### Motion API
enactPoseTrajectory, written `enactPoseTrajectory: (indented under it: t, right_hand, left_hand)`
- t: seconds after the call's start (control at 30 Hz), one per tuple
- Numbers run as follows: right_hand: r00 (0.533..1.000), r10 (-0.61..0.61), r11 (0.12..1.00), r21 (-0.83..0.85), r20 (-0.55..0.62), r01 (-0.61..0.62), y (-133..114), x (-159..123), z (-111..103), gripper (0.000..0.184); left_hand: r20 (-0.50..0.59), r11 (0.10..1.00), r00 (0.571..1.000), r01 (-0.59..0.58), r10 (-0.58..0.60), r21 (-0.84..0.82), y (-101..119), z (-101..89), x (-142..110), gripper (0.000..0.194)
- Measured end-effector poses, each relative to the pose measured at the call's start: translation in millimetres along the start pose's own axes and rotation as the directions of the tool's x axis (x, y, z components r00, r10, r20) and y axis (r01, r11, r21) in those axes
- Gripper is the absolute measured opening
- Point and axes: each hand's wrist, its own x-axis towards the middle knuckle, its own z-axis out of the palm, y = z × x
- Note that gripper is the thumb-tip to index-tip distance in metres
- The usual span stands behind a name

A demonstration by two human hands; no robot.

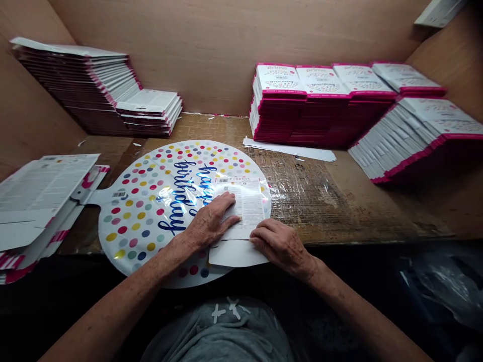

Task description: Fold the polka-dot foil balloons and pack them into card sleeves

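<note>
A flat round foil balloon [147, 196] with coloured dots and blue "happy birthday" lettering lies on the table, its neck to the left. On its right part rests a white printed card package [247, 203] with a barcode; a plain white flap [234, 254] sticks out toward me. My left hand [213, 218] presses on the package, fingers stretched out and thumb apart. At the lower right corner my right hand [281, 246] pinches the package edge near the flap's fold; its fingertips are partly hidden.
Flat card packages [33, 196] are piled at the left edge. Behind them stands a tall stack [86, 90] against the wall. Pink-edged stacks [302, 115] line the back right, with another leaning stack [411, 136] beside them. White card strips [290, 150] lie before them.
</note>
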Motion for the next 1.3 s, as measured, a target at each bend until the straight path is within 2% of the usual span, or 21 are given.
enactPoseTrajectory:
  t: [0.1, 0.2, 0.33, 0.4, 0.47, 0.57, 0.63, 0.67, 0.73, 0.8, 0.87, 0.93, 1.0, 1.07, 1.13, 1.2, 1.3]
  right_hand:
    - [0.999, 0.021, 0.994, -0.109, -0.041, -0.026, -3.0, 4.1, 6.2, 0.020]
    - [1.000, 0.027, 0.972, -0.234, 0.001, -0.026, -6.0, 12.5, 13.7, 0.025]
    - [0.993, -0.048, 0.955, -0.287, 0.106, 0.076, -1.2, 21.7, 16.2, 0.025]
    - [0.986, -0.059, 0.970, -0.224, 0.157, 0.094, 2.6, 20.0, 9.6, 0.027]
    - [0.979, -0.041, 0.997, -0.058, 0.199, 0.054, 5.3, 10.1, -4.7, 0.030]
    - [0.937, 0.034, 0.956, 0.262, 0.347, -0.131, 6.8, -18.0, -34.5, 0.030]
    - [0.908, 0.107, 0.927, 0.291, 0.404, -0.239, 6.3, -37.7, -48.7, 0.035]
    - [0.915, 0.147, 0.936, 0.248, 0.375, -0.252, 5.6, -45.2, -51.0, 0.036]
    - [0.965, 0.178, 0.973, 0.110, 0.190, -0.201, 3.3, -53.1, -44.8, 0.034]
    - [0.995, 0.095, 0.995, -0.022, 0.005, -0.095, 0.4, -51.4, -27.7, 0.038]
    - [0.996, -0.027, 0.993, -0.113, -0.082, 0.018, -2.2, -43.8, -8.4, 0.036]
    - [0.989, -0.102, 0.980, -0.180, -0.108, 0.082, -3.8, -35.6, 5.9, 0.027]
    - [0.984, -0.133, 0.968, -0.228, -0.121, 0.103, -3.6, -30.9, 13.0, 0.026]
    - [0.979, -0.153, 0.962, -0.246, -0.137, 0.116, -1.8, -30.3, 15.2, 0.024]
    - [0.975, -0.155, 0.967, -0.226, -0.161, 0.116, 0.9, -31.5, 15.9, 0.024]
    - [0.976, -0.117, 0.983, -0.164, -0.181, 0.088, 3.2, -30.9, 16.4, 0.023]
    - [0.978, 0.039, 0.999, 0.023, -0.203, -0.035, 3.9, -21.0, 16.4, 0.016]
  left_hand:
    - [-0.001, 1.000, 1.000, 0.004, -0.004, -0.008, -0.5, 0.7, -0.1, 0.033]
    - [0.001, 1.000, 1.000, 0.001, -0.001, -0.001, -0.8, 0.4, 0.3, 0.035]
    - [0.014, 1.000, 1.000, -0.007, 0.007, -0.004, -0.6, 0.0, 0.6, 0.035]
    - [0.023, 1.000, 1.000, -0.004, 0.004, -0.010, -0.4, 0.1, 0.2, 0.036]
    - [0.021, 1.000, 1.000, -0.002, 0.003, -0.008, -0.5, 0.2, -0.7, 0.037]
    - [0.021, 1.000, 1.000, -0.001, 0.001, 0.008, -1.1, 0.1, -1.4, 0.037]
    - [0.031, 1.000, 1.000, -0.006, 0.005, 0.017, -1.8, 0.1, 0.1, 0.037]
    - [0.032, 1.000, 0.999, -0.008, 0.007, 0.021, -2.2, 0.2, 1.7, 0.037]
    - [0.023, 0.999, 1.000, -0.019, 0.018, 0.029, -2.5, 0.5, 5.8, 0.035]
    - [-0.016, 0.999, 0.999, -0.039, 0.039, 0.035, -1.4, 0.6, 8.5, 0.032]
    - [-0.090, 0.997, 0.994, -0.063, 0.067, 0.040, 1.9, -0.4, 5.8, 0.027]
    - [-0.174, 0.994, 0.979, -0.104, 0.110, 0.042, 7.1, -3.1, -5.1, 0.020]
    - [-0.190, 0.984, 0.966, -0.172, 0.178, 0.044, 12.9, -6.9, -23.0, 0.014]
    - [-0.124, 0.972, 0.964, -0.233, 0.236, 0.034, 17.2, -10.9, -42.8, 0.019]
    - [-0.042, 0.971, 0.970, -0.239, 0.239, 0.018, 19.3, -14.1, -58.5, 0.034]
    - [-0.007, 0.978, 0.978, -0.207, 0.207, 0.016, 20.4, -16.1, -66.1, 0.041]
    - [-0.014, 0.984, 0.986, -0.165, 0.166, 0.061, 24.1, -16.4, -61.4, 0.023]
